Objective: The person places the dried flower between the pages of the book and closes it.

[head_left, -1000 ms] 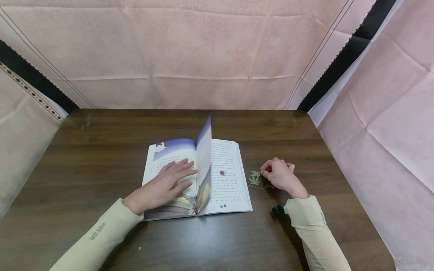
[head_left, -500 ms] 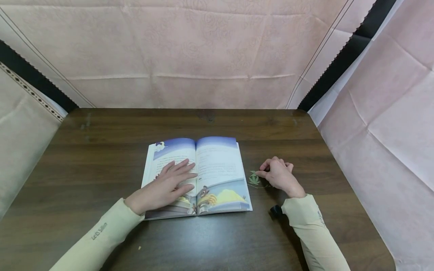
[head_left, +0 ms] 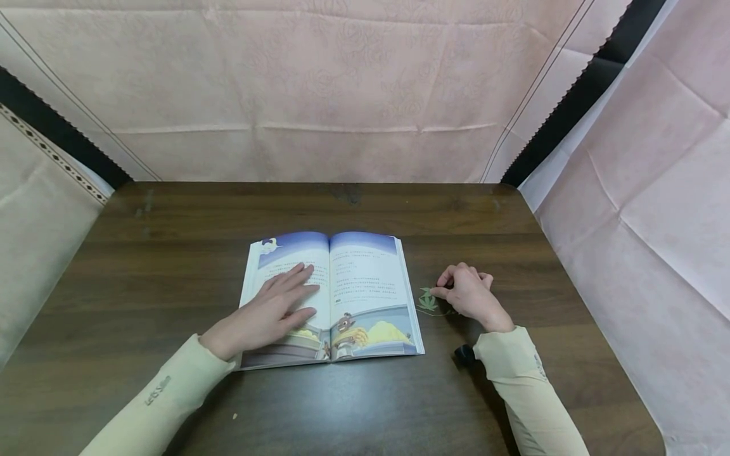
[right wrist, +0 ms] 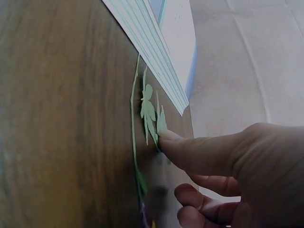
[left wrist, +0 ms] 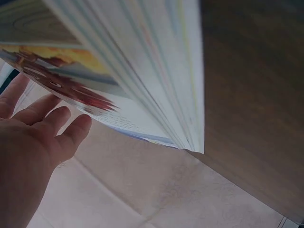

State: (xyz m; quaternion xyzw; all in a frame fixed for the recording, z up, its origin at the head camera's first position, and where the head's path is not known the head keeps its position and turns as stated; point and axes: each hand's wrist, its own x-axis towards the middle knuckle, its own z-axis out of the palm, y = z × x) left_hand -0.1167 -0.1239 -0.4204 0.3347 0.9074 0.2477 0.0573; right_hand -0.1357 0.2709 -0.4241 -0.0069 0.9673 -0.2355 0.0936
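An open picture book lies on the table, its right page showing text above a blue and yellow picture. Over the left page is my left hand, fingers spread and straight; in the left wrist view its fingertips hold nothing. Right of the book, my right hand pinches a small green leaf at the thumb tip; the index fingertip is hidden. Another lobed leaf and a thin green stem with a purple end lie beside it, by the book's edge.
The brown wooden table carries the book and plants. A tiny pale crumb lies near the front. Pale pink cloth hangs behind and at both sides. A black device sits at the right cuff.
The page that stood upright at the fold has fallen onto the right side, covering a small dark-centred flower there. My left hand has drawn slightly left; the right fingers shifted slightly left.
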